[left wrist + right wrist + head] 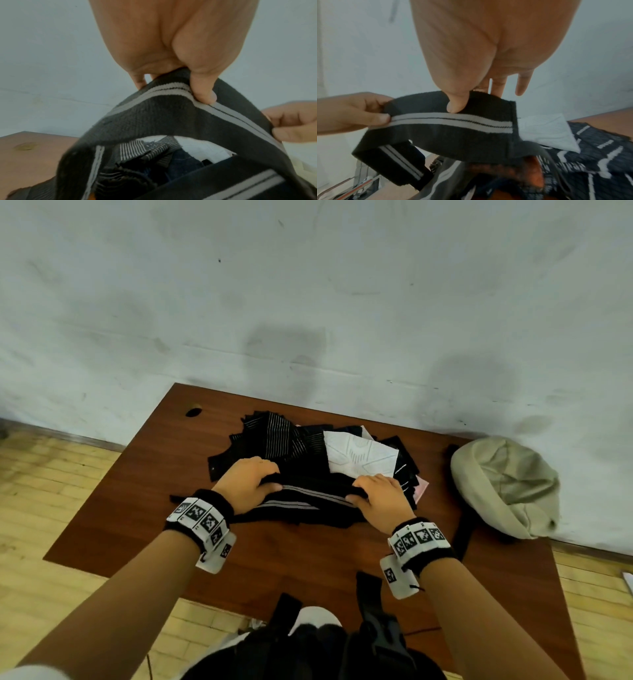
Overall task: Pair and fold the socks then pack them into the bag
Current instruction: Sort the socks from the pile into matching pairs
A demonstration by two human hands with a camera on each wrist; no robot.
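A dark round hole (194,411) marks the far left corner of the reddish-brown wooden table (144,494); nearer the middle, the left hand (248,482) pinches one end of a black knitted sock with two pale grey stripes (308,491), its thumb (204,93) pressed on the stripe and the other fingers curled behind the fabric; the sock hangs stretched between both hands just above the near edge of a loose heap of dark socks (291,443), some with thin white stripes, lying in the middle of the table; a white patterned sock (358,455) lies on top of the heap toward its right side; the right hand (378,494) pinches the sock's other end, thumb (457,105) on the black band above the stripe, the first fingers hidden behind the cloth and two further fingers sticking out straight past it; well apart from the heap, at the right edge of the table against the pale scuffed wall (308,302), a soft beige fabric bag (507,484) lies slumped, with a black strap (466,529) trailing beside it; yellow wood flooring (51,481) shows either side of the table.
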